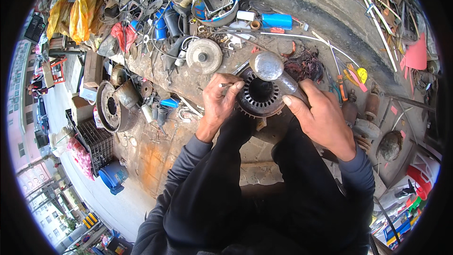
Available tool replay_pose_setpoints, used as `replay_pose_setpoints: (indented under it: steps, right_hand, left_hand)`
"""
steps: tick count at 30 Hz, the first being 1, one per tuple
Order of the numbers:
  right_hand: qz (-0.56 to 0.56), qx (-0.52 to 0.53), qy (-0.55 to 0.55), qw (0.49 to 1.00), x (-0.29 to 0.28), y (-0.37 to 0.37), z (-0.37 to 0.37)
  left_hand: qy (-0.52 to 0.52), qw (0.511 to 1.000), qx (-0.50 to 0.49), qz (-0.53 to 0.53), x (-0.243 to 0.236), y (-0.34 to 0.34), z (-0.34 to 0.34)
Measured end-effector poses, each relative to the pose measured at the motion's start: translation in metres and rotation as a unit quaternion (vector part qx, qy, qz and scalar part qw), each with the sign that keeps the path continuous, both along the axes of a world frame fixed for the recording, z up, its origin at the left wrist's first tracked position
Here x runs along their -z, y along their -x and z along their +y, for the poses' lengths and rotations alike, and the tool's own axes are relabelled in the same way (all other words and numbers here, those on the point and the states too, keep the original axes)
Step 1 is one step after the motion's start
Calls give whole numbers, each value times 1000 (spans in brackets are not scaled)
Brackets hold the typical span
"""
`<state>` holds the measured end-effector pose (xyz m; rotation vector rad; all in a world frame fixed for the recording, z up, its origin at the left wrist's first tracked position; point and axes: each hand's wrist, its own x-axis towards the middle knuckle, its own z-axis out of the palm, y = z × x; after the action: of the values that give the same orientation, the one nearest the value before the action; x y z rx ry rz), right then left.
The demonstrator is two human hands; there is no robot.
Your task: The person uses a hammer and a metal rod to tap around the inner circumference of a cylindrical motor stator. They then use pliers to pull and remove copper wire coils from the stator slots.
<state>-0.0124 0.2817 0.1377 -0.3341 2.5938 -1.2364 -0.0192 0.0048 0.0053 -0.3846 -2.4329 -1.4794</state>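
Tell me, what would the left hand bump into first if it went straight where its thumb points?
Probably the round metal ring, right beside the left hand. I can't tell their heights exactly, so it might slide over the top.

Slotted rings (258,108): 1 | hammers (268,65): 1 | sleeves (357,175): 2 | yellow bags (85,16): 2

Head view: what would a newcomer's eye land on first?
Probably the shiny, round-headed metal hammer in the person's right hand, near the picture's centre, overlapping in view a dark, round, slotted metal ring that sits between that hand and the left hand. Next, likely the crumpled yellow-orange plastic bags at upper left, then the bright blue plastic cylinder at upper centre.
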Motion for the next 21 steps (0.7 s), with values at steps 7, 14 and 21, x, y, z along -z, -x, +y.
replay_pose_setpoints:
  steps: [7,14,21]
  right_hand:
    - [-6,13,29,999,-9,-1,3]
    - [-17,13,26,999,-12,-1,0]
    - [66,-33,57,996,-45,-13,-7]
  left_hand:
    - [17,1000,7,-7,1,-8,-1]
    - [53,998,30,3,6,-8,-3]
    - [97,994,39,22,30,-16,-1]
